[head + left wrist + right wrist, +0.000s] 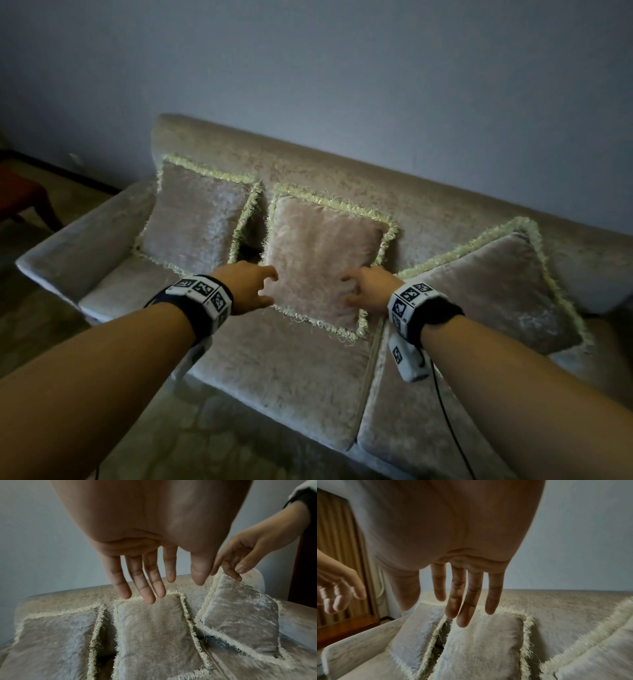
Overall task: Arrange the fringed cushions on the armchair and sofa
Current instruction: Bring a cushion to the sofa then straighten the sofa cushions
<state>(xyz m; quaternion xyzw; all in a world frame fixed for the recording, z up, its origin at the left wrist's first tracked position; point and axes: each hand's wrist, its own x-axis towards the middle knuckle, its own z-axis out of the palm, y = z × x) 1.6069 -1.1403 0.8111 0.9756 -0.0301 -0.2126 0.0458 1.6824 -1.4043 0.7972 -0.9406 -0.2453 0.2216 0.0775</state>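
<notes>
Three beige cushions with pale fringe lean on the back of a beige sofa. The left cushion stands by the armrest, the middle cushion beside it, the right cushion further apart. My left hand and right hand hover at the lower front of the middle cushion, fingers spread, holding nothing. In the left wrist view my left hand has straight fingers above the middle cushion. In the right wrist view my right hand does the same over the middle cushion.
A dark wooden chair with a red seat stands on the floor to the left of the sofa's armrest. A plain wall rises behind the sofa. Patterned carpet lies in front. A black cable hangs from my right wrist.
</notes>
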